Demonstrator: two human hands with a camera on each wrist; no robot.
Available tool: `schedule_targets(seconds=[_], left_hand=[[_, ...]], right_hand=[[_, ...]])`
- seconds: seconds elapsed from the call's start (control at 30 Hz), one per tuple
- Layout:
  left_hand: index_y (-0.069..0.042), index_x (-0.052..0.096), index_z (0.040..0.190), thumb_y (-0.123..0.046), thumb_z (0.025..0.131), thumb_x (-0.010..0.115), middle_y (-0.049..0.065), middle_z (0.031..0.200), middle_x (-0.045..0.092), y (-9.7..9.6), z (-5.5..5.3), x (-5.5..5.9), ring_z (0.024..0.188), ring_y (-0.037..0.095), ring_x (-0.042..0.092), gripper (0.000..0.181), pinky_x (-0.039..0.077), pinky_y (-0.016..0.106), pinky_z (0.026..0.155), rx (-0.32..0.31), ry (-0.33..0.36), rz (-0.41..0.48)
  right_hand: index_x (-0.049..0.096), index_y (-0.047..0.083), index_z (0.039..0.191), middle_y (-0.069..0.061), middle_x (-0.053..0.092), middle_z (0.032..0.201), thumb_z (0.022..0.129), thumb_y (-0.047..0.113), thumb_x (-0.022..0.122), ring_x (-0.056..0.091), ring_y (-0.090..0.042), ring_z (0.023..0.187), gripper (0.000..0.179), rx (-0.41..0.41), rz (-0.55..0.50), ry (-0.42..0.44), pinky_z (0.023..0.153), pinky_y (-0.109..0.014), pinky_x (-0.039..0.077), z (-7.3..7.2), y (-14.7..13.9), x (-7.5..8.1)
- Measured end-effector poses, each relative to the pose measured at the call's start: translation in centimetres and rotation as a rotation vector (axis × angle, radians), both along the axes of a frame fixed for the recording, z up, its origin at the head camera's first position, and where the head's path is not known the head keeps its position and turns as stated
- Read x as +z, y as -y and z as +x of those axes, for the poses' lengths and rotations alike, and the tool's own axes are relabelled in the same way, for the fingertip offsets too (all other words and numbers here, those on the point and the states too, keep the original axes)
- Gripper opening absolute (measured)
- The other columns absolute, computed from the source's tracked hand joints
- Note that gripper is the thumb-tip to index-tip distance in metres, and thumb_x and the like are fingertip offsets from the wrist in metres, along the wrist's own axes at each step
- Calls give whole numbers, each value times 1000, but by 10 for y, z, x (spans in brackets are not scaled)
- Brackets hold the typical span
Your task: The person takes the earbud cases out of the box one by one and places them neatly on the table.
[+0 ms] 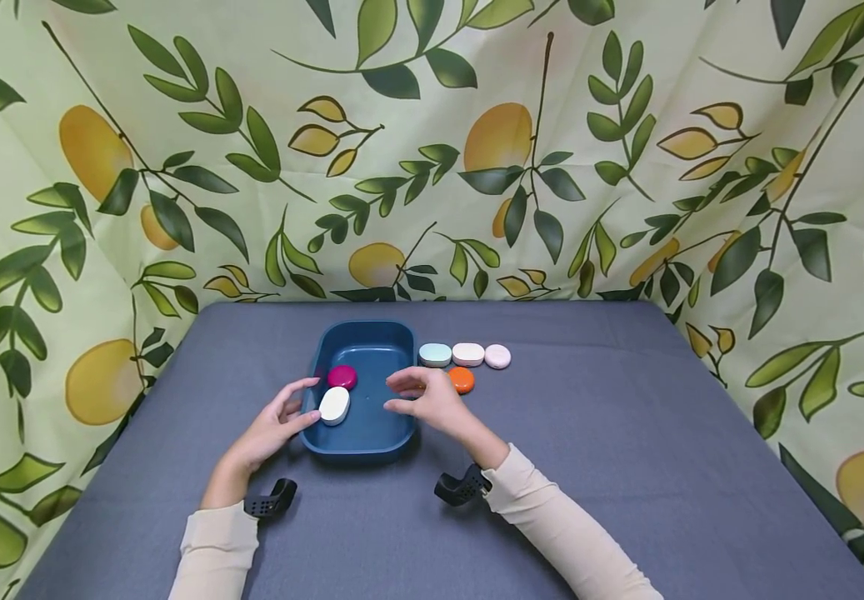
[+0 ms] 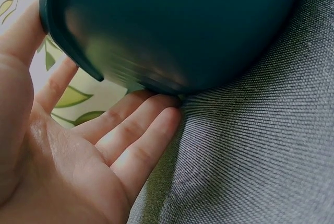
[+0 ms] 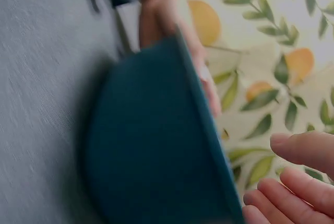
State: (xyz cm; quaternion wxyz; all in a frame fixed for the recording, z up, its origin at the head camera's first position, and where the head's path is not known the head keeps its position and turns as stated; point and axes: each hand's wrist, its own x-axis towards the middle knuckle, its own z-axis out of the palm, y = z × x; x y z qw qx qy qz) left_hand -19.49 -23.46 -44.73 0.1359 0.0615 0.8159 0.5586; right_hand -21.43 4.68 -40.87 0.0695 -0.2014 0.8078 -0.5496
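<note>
A dark blue rectangular bin [image 1: 360, 456] with rounded corners stands on the grey cloth. Inside, on its left side, lie a smooth white soap-like oval piece [image 1: 335, 406] and a round magenta piece [image 1: 342, 377]. My left hand [image 1: 270, 429] rests at the left rim, thumb and index fingertips on it. In the left wrist view the other fingers [image 2: 141, 153] stretch out below the bin's outer wall. Over the right part of the bin hovers my right hand [image 1: 432, 402], thumb and fingers apart with nothing between them.
Right of the bin sit a pale blue oval piece [image 1: 435, 355], a pale pink oval piece [image 1: 468, 354] and a round pale pink piece [image 1: 497, 357] in a row. A round orange piece [image 1: 462, 380] lies nearer, beside my right hand. A leaf-patterned curtain [image 1: 417, 167] hangs behind.
</note>
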Motion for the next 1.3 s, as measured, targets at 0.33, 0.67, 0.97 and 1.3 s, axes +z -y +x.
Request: schedule_targets(seconds=[0.33,0.67,0.97,1.3], left_hand=[[-19,24,151,-25,98,54,25,160,14,0,1,-1,142,52,27,61,35,64,109,-6,-5,14],[-18,24,151,-24,98,54,25,160,13,-1,1,-1,142,53,26,61,35,64,109,-5,-14,17],[-18,25,150,-24,98,55,24,161,12,-2,3,-1,143,54,23,61,36,64,108,-2,-11,17],[-19,24,151,-25,98,55,21,162,7,0,2,1,144,56,17,61,30,68,109,-2,-4,8]], right_hand=[[65,-3,115,-19,70,115,81,11,77,68,-31,107,39,153,173,-74,96,-38,55,4,37,-4],[69,1,112,-13,73,109,77,12,80,69,-24,101,38,74,312,-86,90,-30,57,-5,63,-11],[68,4,114,-10,73,112,75,13,82,66,-20,100,43,-71,444,-25,89,-30,57,-11,79,-13],[65,3,120,-12,70,119,72,16,85,64,-22,107,54,-42,486,-20,96,-31,54,-20,83,-14]])
